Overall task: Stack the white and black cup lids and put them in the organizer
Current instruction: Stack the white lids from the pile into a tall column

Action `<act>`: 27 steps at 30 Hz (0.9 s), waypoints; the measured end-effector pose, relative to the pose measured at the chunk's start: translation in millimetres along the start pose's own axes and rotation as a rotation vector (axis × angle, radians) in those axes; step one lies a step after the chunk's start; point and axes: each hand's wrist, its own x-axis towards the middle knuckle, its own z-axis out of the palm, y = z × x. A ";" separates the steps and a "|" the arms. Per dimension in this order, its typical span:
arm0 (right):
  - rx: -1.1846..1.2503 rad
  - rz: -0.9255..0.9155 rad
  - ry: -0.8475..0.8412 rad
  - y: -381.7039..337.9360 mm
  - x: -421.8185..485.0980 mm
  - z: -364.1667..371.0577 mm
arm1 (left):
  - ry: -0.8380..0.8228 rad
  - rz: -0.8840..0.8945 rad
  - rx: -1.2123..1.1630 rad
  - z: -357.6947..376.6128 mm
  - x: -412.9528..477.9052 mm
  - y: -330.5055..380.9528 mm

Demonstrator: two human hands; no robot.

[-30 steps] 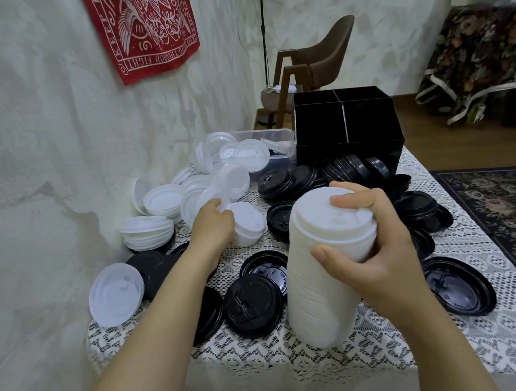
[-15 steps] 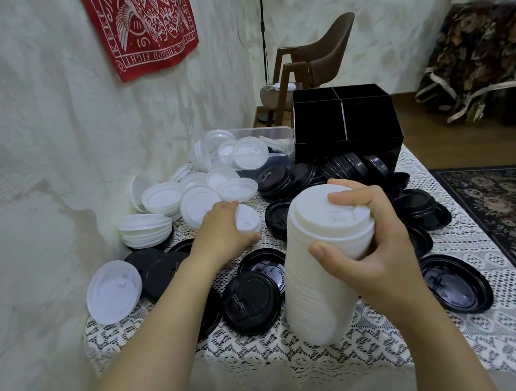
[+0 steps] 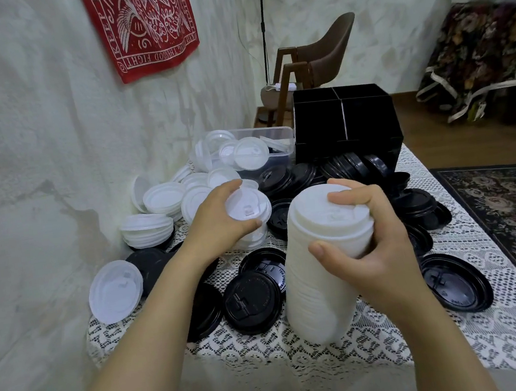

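Where a second earlier the left hand (image 3: 218, 223) had been down among the loose white lids (image 3: 163, 199), I saw it had come up gripping one white lid (image 3: 247, 208) by the rim, at ten o'clock from the top of the tall white stack (image 3: 319, 285). The right hand (image 3: 373, 246) stayed clamped round that stack's top, steadying it on the table (image 3: 464, 348). I judged capping came next. The organizer (image 3: 345, 126) waited at twelve o'clock.

Red wall cloth (image 3: 145, 27) cut by top edge; inside of organizer (image 3: 345, 126) too dark
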 end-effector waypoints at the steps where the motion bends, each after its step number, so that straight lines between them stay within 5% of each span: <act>1: -0.001 -0.002 -0.002 -0.1 0.2 0.0 | 0.011 0.001 -0.037 -2.5 -0.7 3.3; 13: -0.021 0.031 -0.015 0.2 -0.8 -1.7 | 0.094 0.230 -0.308 -21.4 -40.7 73.7; 27: -0.002 0.103 -0.005 1.6 -1.7 -3.0 | -0.138 0.349 -0.250 0.7 -71.7 98.7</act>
